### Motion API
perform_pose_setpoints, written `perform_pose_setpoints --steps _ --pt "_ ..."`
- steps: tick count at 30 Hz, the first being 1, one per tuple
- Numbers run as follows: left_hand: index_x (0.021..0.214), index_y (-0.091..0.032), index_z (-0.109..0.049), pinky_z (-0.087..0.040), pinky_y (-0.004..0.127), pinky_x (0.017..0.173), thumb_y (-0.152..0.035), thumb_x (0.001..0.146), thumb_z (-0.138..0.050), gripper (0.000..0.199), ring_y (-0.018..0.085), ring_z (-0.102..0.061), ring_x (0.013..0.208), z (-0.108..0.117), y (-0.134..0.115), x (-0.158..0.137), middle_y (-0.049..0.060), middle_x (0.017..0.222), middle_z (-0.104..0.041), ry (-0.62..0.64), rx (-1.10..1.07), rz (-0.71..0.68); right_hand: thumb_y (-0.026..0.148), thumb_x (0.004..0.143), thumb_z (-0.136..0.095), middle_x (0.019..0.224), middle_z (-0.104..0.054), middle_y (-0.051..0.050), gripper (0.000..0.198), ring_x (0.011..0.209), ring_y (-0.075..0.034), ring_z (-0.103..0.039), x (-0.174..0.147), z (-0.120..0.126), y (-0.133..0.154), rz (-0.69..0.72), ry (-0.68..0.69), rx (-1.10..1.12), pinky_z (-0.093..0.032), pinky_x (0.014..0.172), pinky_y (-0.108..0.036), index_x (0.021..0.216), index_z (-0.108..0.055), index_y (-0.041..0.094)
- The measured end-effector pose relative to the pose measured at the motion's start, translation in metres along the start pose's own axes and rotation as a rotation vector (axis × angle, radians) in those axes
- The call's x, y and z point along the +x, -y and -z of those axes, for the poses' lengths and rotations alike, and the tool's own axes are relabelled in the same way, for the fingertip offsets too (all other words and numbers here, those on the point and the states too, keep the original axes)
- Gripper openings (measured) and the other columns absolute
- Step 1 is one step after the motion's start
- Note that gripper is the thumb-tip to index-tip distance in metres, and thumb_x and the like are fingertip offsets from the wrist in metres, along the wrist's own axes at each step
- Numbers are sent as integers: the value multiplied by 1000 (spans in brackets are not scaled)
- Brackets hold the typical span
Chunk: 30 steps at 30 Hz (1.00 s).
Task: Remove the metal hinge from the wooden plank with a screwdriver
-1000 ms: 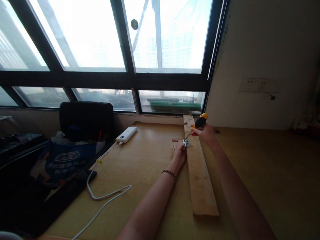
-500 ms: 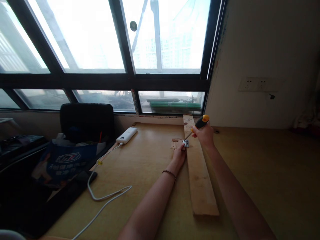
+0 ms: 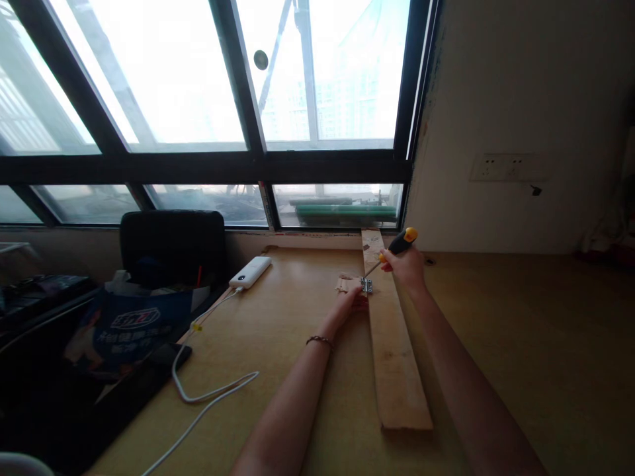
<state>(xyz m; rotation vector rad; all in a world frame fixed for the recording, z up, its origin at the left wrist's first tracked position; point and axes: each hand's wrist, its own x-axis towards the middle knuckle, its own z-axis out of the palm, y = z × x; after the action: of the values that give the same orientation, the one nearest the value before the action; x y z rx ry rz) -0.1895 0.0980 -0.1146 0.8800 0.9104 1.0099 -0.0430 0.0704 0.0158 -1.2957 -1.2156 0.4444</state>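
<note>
2 hands (image 3: 407, 267), 1 scrwdrvr (image 3: 399, 243), 1 hinge (image 3: 367, 285)

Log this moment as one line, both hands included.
left hand: at metal hinge | right hand: gripping screwdriver, tip at hinge | long board: on table, under hinge

The right hand (image 3: 407, 266) gripped a screwdriver (image 3: 399, 242), tip at a metal hinge (image 3: 367, 285) on a plank (image 3: 399, 363); the left hand (image 3: 344, 304) rested beside the hinge.

The hinge (image 3: 367, 285) is shiny metal, the plank (image 3: 397, 357) matt wood.
</note>
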Motion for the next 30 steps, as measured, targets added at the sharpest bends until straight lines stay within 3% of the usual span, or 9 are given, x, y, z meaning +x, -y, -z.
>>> perform_pose_setpoints --steps 4,8,17,25,30 --pt "70 -14 -58 -33 20 40 -37 71 -58 24 10 -48 42 3 1 1 5 54 -59 -19 102 -54 44 63 -64 65 -66 -6 37 44 -19 -63 1 0 -1 -8 5 17 -50 36 -23 82 -50 15" --pt "66 -14 -56 -25 18 38 -35 70 -59 22 7 -43 40 4 3 3 1 50 -54 -39 72 -79 43 61 -64 63 -66 -5 36 43 -20 -63 1 0 -1 -18 -6 33 -50 36 -24 80 -50 15" --pt "62 -13 -56 -25 18 38 -32 71 -59 21 6 -44 41 4 4 3 3 51 -55 -33 8 -67 33 60 -63 45 -59 1 22 32 -15 -55 -3 4 13 -34 -40 -97 -45 33 -22 71 -53 17" --pt "62 -12 -58 -29 18 41 -31 70 -59 20 7 -44 42 6 7 5 4 51 -56 -1 -2 -65 29 59 -63 42 -56 1 18 34 -16 -56 -1 4 13 -87 -41 -94 -44 32 -22 68 -53 17" --pt "62 -12 -60 -29 19 42 -30 70 -57 20 7 -44 43 7 7 4 6 56 -60 33 11 -67 30 60 -64 42 -56 2 19 33 -14 -55 -2 5 14 -43 18 -141 -43 33 -20 67 -53 17"
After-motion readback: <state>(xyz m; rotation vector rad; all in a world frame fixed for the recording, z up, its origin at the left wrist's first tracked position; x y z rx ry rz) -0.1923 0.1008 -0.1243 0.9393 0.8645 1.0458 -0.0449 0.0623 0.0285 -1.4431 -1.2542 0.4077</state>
